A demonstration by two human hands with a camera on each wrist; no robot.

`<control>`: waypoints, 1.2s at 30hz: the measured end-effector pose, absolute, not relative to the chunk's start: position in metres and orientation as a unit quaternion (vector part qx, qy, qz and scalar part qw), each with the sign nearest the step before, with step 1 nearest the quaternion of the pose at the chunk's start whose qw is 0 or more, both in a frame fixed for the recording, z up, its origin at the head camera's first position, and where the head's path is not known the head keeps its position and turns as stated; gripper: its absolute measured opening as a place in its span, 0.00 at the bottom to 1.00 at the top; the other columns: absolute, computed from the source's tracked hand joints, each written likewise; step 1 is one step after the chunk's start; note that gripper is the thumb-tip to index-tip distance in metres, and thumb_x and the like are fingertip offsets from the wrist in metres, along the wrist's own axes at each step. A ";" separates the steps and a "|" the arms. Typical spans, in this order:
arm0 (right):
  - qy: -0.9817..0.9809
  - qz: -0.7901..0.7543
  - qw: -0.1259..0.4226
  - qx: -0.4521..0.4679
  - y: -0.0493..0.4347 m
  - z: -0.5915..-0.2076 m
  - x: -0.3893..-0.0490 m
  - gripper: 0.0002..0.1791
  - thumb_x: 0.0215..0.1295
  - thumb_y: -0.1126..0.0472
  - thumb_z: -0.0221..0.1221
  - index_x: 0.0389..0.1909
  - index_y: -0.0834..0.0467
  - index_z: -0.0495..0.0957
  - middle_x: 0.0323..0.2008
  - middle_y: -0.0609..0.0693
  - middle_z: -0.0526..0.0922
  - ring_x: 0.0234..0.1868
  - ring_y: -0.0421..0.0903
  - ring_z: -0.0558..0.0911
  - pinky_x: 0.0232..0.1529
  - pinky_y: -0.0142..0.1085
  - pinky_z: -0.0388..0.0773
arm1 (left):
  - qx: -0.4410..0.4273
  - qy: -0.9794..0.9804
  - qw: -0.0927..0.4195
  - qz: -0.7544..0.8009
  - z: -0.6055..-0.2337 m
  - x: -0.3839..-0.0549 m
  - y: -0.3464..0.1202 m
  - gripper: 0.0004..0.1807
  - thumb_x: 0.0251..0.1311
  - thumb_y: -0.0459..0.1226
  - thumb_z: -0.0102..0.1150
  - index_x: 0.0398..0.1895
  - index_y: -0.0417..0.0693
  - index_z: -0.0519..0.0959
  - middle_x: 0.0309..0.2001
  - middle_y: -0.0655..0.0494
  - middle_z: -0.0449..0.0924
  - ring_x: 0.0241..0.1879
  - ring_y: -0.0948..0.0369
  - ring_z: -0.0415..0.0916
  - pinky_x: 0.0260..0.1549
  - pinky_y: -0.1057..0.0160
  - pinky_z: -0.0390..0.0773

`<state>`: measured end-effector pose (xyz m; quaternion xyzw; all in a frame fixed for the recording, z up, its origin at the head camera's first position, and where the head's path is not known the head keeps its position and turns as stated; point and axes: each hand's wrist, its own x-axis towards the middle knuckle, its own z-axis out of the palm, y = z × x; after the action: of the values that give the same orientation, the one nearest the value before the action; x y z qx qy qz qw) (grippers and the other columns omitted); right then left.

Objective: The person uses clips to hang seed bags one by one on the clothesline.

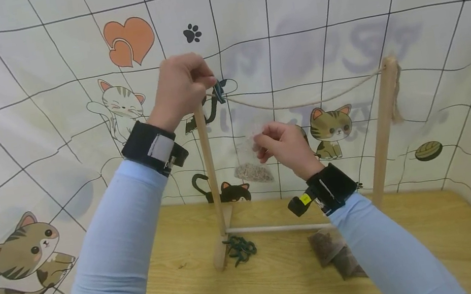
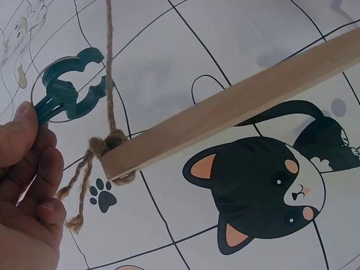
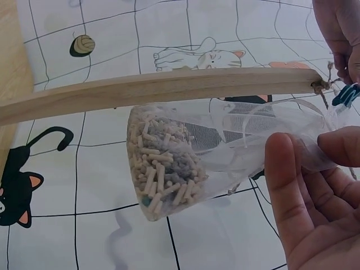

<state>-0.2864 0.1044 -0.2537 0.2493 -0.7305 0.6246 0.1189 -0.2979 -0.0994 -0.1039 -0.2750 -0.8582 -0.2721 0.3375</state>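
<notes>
- Cat-print backdrop [image 1: 286,0]: the sheet fills the scene at twelve o'clock.
- Desk [image 1: 285,288]: wood-grained, it spreads at six o'clock.
- Wooden frame [image 1: 383,134]: it stands on the desk, strung with cord [image 2: 109,73].
- Sheer pellet bag [image 3: 169,169]: it hangs at eight o'clock from the right hand [image 1: 284,147], whose fingers pinch its top.
- Green clip [image 2: 62,93]: the left hand's [image 1: 184,88] fingers pinch it at four o'clock, its tips just beside the cord.
</notes>
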 end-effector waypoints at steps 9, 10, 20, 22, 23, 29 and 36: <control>-0.731 0.629 0.130 0.232 0.099 -0.247 -0.288 0.13 0.64 0.55 0.55 0.35 0.62 0.75 0.35 0.61 0.81 0.31 0.52 0.82 0.38 0.43 0.80 | -0.249 -0.892 0.283 -0.249 -0.106 -0.304 -0.099 0.04 0.55 0.32 0.58 0.26 0.46 0.81 0.28 0.55 0.78 0.31 0.59 0.69 0.29 0.65 0.70; -0.731 0.628 0.131 0.233 0.099 -0.246 -0.289 0.13 0.64 0.54 0.55 0.35 0.62 0.75 0.35 0.62 0.81 0.31 0.52 0.82 0.38 0.43 0.80 | -0.248 -0.893 0.282 -0.248 -0.107 -0.304 -0.099 0.04 0.55 0.32 0.59 0.25 0.47 0.81 0.28 0.55 0.78 0.32 0.59 0.69 0.29 0.64 0.70; -0.720 0.627 0.178 0.239 0.082 -0.219 -0.295 0.11 0.64 0.58 0.55 0.37 0.63 0.76 0.34 0.61 0.81 0.31 0.50 0.83 0.36 0.39 0.80 | -0.247 -0.895 0.288 -0.236 -0.108 -0.305 -0.100 0.03 0.54 0.35 0.60 0.26 0.48 0.82 0.27 0.55 0.79 0.33 0.59 0.68 0.29 0.64 0.68; -0.716 0.628 0.192 0.236 0.077 -0.214 -0.297 0.10 0.63 0.59 0.55 0.39 0.63 0.76 0.34 0.60 0.82 0.31 0.49 0.82 0.36 0.38 0.80 | -0.248 -0.894 0.288 -0.237 -0.109 -0.305 -0.100 0.03 0.54 0.35 0.60 0.26 0.48 0.82 0.27 0.55 0.79 0.32 0.59 0.68 0.29 0.64 0.68; -0.716 0.627 0.198 0.234 0.075 -0.211 -0.299 0.10 0.63 0.60 0.55 0.39 0.63 0.76 0.35 0.60 0.82 0.31 0.49 0.82 0.36 0.38 0.80 | -0.249 -0.894 0.287 -0.238 -0.109 -0.305 -0.101 0.03 0.54 0.35 0.60 0.26 0.48 0.81 0.27 0.55 0.79 0.32 0.58 0.68 0.28 0.64 0.68; -0.709 0.636 0.202 0.226 0.068 -0.201 -0.305 0.11 0.63 0.60 0.54 0.41 0.64 0.76 0.35 0.59 0.82 0.33 0.48 0.82 0.36 0.37 0.80 | -0.254 -0.889 0.287 -0.250 -0.110 -0.304 -0.101 0.04 0.55 0.36 0.61 0.26 0.47 0.82 0.26 0.55 0.80 0.30 0.59 0.69 0.27 0.64 0.69; -0.707 0.647 0.163 0.234 0.064 -0.195 -0.308 0.12 0.64 0.60 0.53 0.42 0.66 0.74 0.37 0.61 0.81 0.34 0.49 0.83 0.39 0.37 0.79 | -0.268 -0.882 0.297 -0.249 -0.113 -0.305 -0.099 0.04 0.54 0.37 0.62 0.25 0.48 0.82 0.24 0.56 0.79 0.27 0.59 0.69 0.26 0.65 0.67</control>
<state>-0.3080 0.0645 -0.1952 0.2338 -0.7071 0.6472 0.1627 -0.3050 -0.0986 -0.1126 -0.2679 -0.8823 -0.2486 0.2966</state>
